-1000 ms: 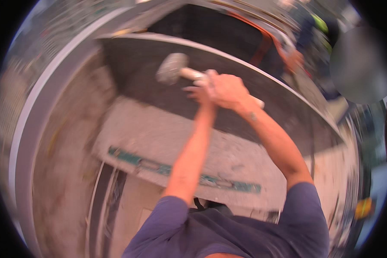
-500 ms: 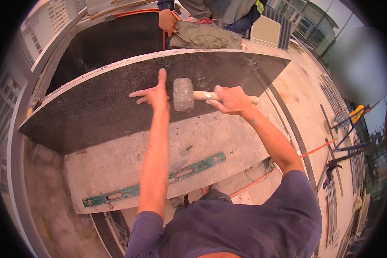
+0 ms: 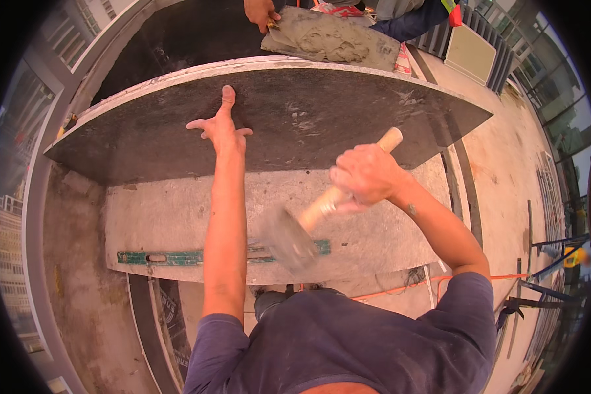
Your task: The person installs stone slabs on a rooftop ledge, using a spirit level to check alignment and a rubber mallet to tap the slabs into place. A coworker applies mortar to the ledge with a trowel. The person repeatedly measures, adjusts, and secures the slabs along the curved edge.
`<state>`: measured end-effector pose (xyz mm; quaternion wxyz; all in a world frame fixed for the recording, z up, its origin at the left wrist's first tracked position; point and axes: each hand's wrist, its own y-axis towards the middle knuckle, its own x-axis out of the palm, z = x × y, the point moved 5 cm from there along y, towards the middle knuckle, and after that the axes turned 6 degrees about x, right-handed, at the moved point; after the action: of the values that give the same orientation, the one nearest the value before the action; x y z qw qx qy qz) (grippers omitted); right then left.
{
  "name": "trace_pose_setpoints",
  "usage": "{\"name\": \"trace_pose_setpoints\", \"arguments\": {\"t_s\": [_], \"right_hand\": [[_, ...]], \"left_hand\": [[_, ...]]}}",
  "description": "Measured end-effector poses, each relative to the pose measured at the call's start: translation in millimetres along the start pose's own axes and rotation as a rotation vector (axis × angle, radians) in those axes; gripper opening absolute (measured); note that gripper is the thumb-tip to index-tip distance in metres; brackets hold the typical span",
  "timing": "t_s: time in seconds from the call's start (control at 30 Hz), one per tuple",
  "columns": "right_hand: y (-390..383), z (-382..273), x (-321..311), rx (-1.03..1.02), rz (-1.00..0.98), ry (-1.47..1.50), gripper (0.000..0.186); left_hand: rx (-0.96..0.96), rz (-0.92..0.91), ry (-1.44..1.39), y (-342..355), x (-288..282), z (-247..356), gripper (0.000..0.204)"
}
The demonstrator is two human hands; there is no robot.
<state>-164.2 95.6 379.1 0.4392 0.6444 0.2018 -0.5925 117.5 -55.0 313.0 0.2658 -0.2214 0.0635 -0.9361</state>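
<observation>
My left hand (image 3: pixel 224 129) lies with fingers spread against the face of a long dark slab (image 3: pixel 335 111) standing on edge. Gripped in my right hand (image 3: pixel 369 173) is the wooden handle of a mallet (image 3: pixel 322 205); its grey head, smeared by motion, hangs low over the pale ledge in front of me. A green spirit level (image 3: pixel 177 257) rests on that ledge (image 3: pixel 157 203), partly hidden behind my left forearm and the mallet head.
Beyond the slab, another person's hand (image 3: pixel 261 12) holds a board heaped with wet grey mortar (image 3: pixel 341 36). A pale panel (image 3: pixel 471 54) leans at the far right. An orange cable (image 3: pixel 499 276) runs along the floor to the right, near blue metal stands. A window frame (image 3: pixel 36 230) borders the left.
The mallet has swung down and toward me from beside the slab, its head now low over the ledge. My left hand stays spread on the slab. My view has shifted.
</observation>
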Motion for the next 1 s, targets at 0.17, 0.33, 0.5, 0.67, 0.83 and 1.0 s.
{"name": "trace_pose_setpoints", "arguments": {"t_s": [0.17,0.33,0.5,0.67,0.83,1.0], "right_hand": [[-61.8,95.5,-5.4,0.87,-0.315,-0.232,0.065],[-82.7,92.5,13.4,0.807,-0.147,-0.003,0.065],[-83.5,68.0,8.9,0.432,-0.09,0.006,0.063],[-101.6,104.0,14.1,0.667,-0.22,-0.026,0.069],[-127.7,117.0,31.4,0.9,-0.184,0.046,0.076],[-127.6,108.4,25.9,0.887,-0.191,0.043,0.074]], "left_hand": [[0.038,-0.002,0.002,1.6,-2.2,-7.2,0.172],[0.059,-0.028,-0.02,-2.2,0.1,-4.3,0.172],[0.072,-0.04,-0.023,-3.2,3.4,-4.4,0.173],[0.081,-0.014,0.007,-0.3,-0.6,-5.7,0.172],[0.128,-0.074,-0.001,-23.7,18.1,-16.7,0.174],[0.022,-0.165,0.338,-68.9,75.4,-83.8,0.181]]}}
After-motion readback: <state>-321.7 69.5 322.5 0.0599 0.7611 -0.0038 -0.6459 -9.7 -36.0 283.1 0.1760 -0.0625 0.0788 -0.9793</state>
